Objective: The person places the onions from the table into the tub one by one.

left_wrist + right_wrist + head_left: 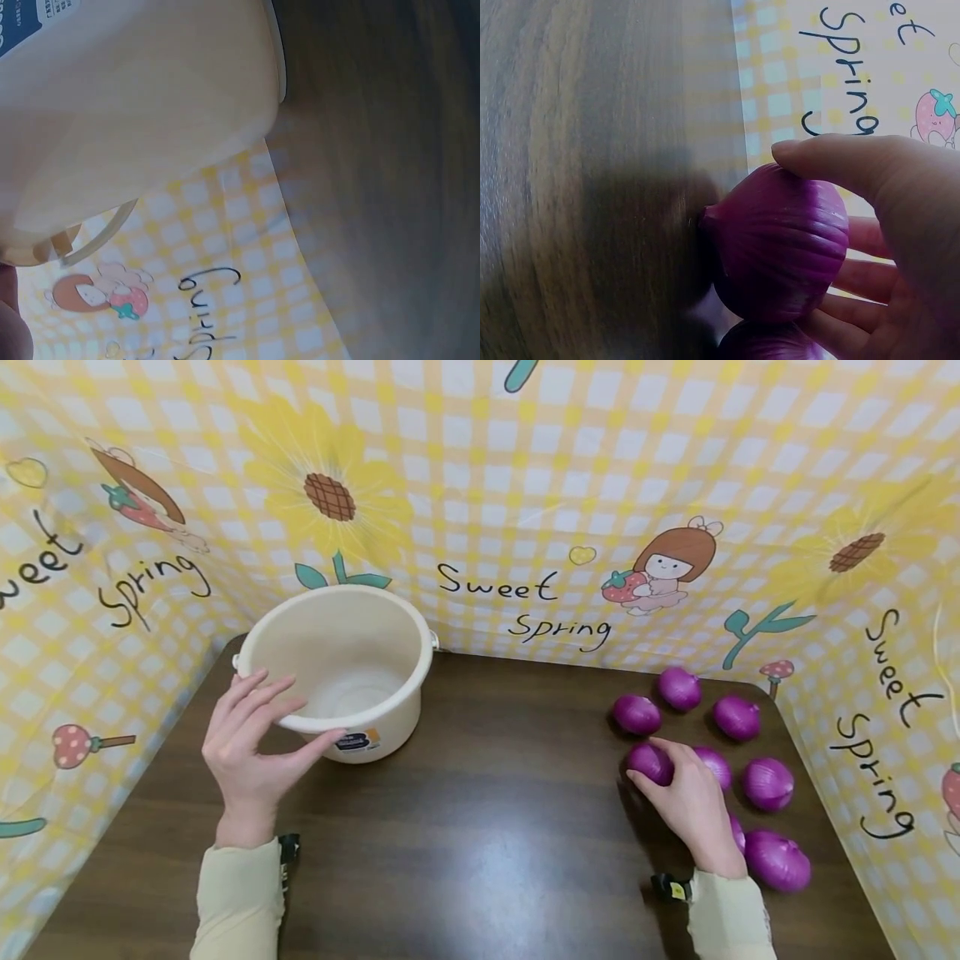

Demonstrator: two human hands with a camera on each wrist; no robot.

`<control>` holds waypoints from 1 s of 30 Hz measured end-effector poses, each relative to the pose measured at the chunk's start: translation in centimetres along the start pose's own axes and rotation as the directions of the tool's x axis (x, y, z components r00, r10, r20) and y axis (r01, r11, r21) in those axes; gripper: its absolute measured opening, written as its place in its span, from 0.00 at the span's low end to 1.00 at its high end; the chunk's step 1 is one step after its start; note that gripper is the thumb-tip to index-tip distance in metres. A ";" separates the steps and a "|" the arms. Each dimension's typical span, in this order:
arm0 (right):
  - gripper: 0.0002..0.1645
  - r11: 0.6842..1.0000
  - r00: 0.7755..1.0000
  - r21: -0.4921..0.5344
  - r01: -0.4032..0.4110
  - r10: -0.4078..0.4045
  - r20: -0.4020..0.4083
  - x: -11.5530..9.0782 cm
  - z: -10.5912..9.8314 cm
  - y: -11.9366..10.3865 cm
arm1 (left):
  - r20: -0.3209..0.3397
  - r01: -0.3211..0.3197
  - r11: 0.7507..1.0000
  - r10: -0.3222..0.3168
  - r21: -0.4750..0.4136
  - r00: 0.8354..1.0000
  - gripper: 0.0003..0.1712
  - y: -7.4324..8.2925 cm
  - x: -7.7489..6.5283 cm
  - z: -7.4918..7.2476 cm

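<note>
A cream bucket (pixel 408 714) with a dark label stands at the left of the table. My left hand (pixel 251 747) is at its near left rim, fingers extended and thumb spread apart, holding nothing; whether it touches the rim I cannot tell. The bucket's side (pixel 150 97) fills much of the left wrist view, with a bit of a finger at the edge. At the right, my right hand (pixel 693 797) grips a red onion (pixel 780 240) between thumb and fingers. Part of another onion (pixel 772 343) shows below it. Whether the held onion is off the table is unclear.
Several other red onions lie around my right hand, among them one at the back (pixel 679 688) and one near the front right (pixel 777 860). A yellow checked cloth (pixel 510 510) rises behind and beside the dark wooden table (pixel 465 827).
</note>
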State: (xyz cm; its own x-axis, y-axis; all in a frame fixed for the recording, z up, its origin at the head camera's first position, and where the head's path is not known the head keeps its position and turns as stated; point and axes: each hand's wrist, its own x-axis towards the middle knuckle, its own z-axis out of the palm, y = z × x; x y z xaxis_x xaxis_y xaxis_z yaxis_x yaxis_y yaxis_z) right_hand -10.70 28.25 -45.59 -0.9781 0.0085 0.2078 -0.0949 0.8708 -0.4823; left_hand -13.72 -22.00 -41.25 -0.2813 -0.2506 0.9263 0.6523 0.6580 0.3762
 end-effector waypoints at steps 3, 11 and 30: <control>0.33 1.000 1.000 0.001 0.009 -0.009 -0.003 0.1 0.0 0.0 | 0.013 -0.018 1.000 0.019 -0.025 1.000 0.36 0.3 -0.4 0.5; 0.33 1.000 1.000 0.007 -0.003 0.003 0.015 0.2 0.1 0.0 | 0.042 -0.067 0.993 0.071 -0.099 0.997 0.34 1.8 -1.4 2.1; 0.34 1.000 1.000 0.008 0.015 -0.015 0.021 0.2 0.0 0.2 | 0.078 -0.200 0.942 0.229 -0.271 0.970 0.32 5.9 -2.6 5.3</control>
State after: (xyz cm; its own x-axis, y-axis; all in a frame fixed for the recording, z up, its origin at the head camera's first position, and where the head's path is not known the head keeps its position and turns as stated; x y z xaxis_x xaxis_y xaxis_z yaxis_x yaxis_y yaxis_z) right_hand -10.90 28.38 -45.63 -0.9802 -0.0147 0.1975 -0.1110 0.8668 -0.4862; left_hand -12.89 -13.68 -41.57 -0.1785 -0.0375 0.9832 0.8612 0.4774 0.1745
